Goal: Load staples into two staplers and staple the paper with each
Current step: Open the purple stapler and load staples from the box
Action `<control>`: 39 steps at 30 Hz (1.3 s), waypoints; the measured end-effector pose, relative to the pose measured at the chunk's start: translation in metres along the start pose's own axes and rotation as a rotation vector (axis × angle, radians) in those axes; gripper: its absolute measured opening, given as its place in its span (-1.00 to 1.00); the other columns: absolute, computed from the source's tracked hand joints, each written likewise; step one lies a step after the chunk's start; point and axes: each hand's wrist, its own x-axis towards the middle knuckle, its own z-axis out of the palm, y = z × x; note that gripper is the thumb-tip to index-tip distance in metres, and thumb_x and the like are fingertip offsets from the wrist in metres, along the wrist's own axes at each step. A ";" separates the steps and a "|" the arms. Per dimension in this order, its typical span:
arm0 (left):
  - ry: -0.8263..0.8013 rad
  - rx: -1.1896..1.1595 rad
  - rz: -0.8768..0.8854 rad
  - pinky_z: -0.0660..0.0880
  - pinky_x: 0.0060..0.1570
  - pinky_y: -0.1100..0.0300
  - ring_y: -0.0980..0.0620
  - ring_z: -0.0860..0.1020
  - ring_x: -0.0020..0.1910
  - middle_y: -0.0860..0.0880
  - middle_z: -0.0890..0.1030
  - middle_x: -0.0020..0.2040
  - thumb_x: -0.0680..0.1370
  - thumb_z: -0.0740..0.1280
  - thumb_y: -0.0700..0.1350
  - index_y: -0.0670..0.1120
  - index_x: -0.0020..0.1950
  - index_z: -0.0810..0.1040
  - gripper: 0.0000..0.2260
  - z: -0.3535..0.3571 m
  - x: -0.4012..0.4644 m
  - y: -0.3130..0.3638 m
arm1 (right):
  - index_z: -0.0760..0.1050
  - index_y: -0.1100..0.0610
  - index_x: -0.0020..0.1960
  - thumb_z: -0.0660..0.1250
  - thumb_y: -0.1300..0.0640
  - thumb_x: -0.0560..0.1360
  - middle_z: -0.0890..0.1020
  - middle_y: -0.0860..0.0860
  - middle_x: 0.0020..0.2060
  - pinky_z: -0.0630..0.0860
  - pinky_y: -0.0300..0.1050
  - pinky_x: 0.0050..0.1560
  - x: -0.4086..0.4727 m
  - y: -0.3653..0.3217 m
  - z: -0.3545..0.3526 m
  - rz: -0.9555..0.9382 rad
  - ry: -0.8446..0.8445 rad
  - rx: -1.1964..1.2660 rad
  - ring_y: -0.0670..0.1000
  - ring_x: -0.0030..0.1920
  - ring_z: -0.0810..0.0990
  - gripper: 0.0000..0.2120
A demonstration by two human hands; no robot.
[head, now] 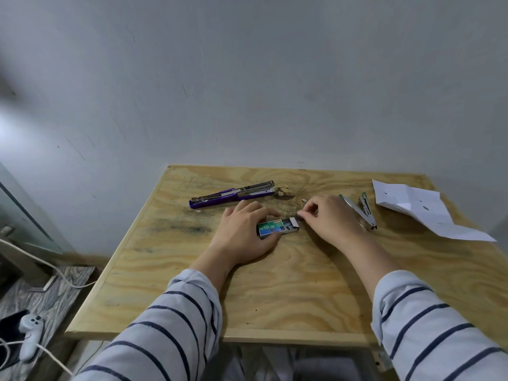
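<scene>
Plywood worktop (288, 284) against a grey wall: the left hand (242, 229) is clamped on the staple box (270, 229) to steady it, while the right hand (330, 218) has its grip pinched together at the tray's open end, apparently lifting staples. Purple stapler (233, 196) lies open behind, silver stapler (360, 211) and paper (420, 210) to the right.

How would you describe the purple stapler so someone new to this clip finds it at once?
Start at the plywood table against the grey wall. Toward its far left side, beyond the left hand, lies the long purple plastic stapler, swung open flat with its metal staple channel exposed. The other stapler, right of the right hand, is bare silver metal.
</scene>
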 end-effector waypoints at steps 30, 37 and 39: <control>0.291 0.011 -0.237 0.28 0.06 0.07 0.08 0.49 0.05 0.16 0.60 0.02 0.51 0.32 0.10 0.16 0.08 0.61 -0.82 -0.007 0.008 -0.023 | 0.60 0.10 -0.03 0.35 0.11 0.48 0.65 -0.03 -0.11 0.55 -0.13 -0.06 0.026 -0.044 0.016 -0.393 0.065 0.105 -0.05 -0.09 0.57 -0.88; 0.303 0.010 -0.227 0.30 0.03 0.07 0.07 0.48 0.02 0.16 0.60 -0.03 0.50 0.33 0.10 0.16 0.05 0.61 -0.84 -0.006 0.002 -0.020 | 0.61 0.14 -0.01 0.39 0.14 0.45 0.66 0.00 -0.09 0.57 -0.08 -0.03 0.016 -0.042 0.016 -0.472 0.085 0.041 0.00 -0.05 0.59 -0.86; 0.305 0.016 -0.215 0.30 0.03 0.07 0.07 0.49 0.01 0.15 0.60 -0.03 0.50 0.33 0.10 0.16 0.04 0.62 -0.84 -0.006 0.001 -0.019 | 0.61 0.15 -0.02 0.38 0.14 0.45 0.66 0.01 -0.10 0.58 -0.06 -0.06 0.015 -0.042 0.016 -0.481 0.089 0.032 0.01 -0.05 0.59 -0.86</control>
